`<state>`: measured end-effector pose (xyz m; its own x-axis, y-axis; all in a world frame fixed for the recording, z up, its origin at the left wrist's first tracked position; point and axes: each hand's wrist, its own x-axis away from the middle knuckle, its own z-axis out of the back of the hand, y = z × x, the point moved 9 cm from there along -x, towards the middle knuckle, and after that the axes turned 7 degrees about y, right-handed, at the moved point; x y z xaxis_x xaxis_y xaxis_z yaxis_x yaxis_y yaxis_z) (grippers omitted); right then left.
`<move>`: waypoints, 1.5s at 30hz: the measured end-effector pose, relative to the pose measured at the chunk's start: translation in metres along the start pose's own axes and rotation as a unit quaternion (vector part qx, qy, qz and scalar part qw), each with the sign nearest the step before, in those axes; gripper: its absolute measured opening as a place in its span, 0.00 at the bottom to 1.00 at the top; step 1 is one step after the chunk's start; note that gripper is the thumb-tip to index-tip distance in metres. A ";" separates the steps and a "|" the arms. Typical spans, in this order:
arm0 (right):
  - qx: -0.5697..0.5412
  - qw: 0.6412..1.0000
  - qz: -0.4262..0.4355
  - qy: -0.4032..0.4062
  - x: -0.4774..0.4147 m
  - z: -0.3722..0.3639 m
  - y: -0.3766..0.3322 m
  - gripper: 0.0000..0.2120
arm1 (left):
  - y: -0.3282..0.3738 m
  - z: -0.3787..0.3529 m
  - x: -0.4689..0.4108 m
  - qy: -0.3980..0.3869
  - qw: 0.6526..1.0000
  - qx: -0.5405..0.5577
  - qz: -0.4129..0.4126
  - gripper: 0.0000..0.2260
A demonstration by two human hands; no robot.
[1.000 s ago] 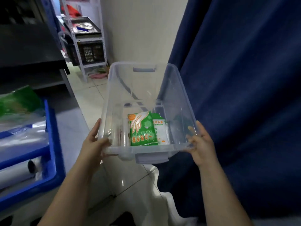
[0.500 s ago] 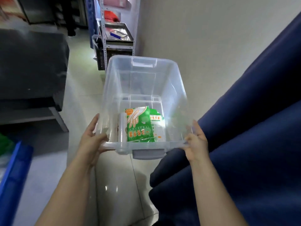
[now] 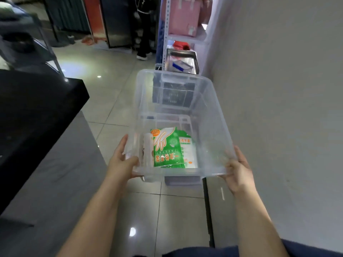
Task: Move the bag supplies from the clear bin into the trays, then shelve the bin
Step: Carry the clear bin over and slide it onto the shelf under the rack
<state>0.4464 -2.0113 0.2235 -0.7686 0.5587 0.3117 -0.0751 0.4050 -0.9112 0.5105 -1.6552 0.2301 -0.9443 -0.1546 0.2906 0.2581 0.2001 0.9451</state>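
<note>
Head view. A clear bin [image 3: 178,115] is held in the air over a tiled floor [image 3: 115,101], carried at its near end by both hands. The left hand [image 3: 122,162] is closed on the near left corner of the rim, its fingers [image 3: 123,145] laid along the outside wall and the thumb hooked over the edge. The right hand [image 3: 239,169] is closed on the near right corner in the same way — fingers [image 3: 229,166] curled under the rim. Inside, at the near end of the bin floor, a green packet [image 3: 166,147] printed with a glove outline is seen lying flat; a second green-and-white packet [image 3: 189,153] is partly covered by it on the right, and a clear roll [image 3: 147,151] lies just beside it on the left. A metal shelf rack [image 3: 167,34] stands beyond the bin against a pale wall [image 3: 278,89], with a steel tray [image 3: 181,61] on one level. A dark desk [image 3: 37,108] is seen at left.
</note>
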 end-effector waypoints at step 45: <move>0.029 0.985 -0.136 -0.098 -0.873 -0.914 0.064 0.27 | 0.271 -0.024 -1.109 0.233 0.970 0.048 0.040 0.26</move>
<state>1.6936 -1.8114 0.1391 -0.8229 0.2819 0.4933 -0.3266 0.4759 -0.8166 1.6326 -1.4522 0.1675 -0.7215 -0.5506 0.4199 0.2853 0.3161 0.9048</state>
